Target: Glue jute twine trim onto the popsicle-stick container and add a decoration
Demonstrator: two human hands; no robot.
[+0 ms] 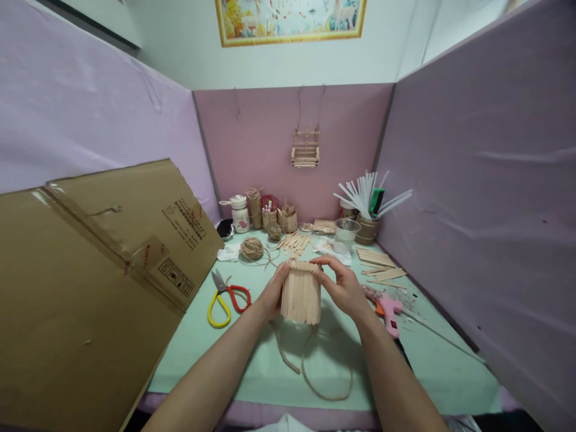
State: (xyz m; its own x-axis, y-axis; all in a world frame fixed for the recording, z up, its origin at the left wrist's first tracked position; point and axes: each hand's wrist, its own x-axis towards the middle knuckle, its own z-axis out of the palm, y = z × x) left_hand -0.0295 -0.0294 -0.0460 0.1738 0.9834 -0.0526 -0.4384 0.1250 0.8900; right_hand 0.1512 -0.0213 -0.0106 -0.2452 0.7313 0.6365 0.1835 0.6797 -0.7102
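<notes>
Between my hands is a small holder made of wooden craft sticks (301,297), held up over the table and tilted so its side of upright sticks faces me. My left hand (272,293) wraps its left side, with part of the fingers hidden behind it. On the upper right, my right hand (339,283) grips the rim with thumb and fingers. A length of jute twine (326,397) hangs below the holder and curls on the table. Left of my hands lie scissors (225,295) with one yellow and one red handle, blades apart. A pink glue gun (390,309) rests to the right.
A large cardboard sheet (99,282) leans in at the left. Behind my hands are a ball of twine (252,248), loose craft sticks (294,242), a plastic cup (347,230) and a pot of white glue sticks (368,229). Flat wood strips (375,258) lie right.
</notes>
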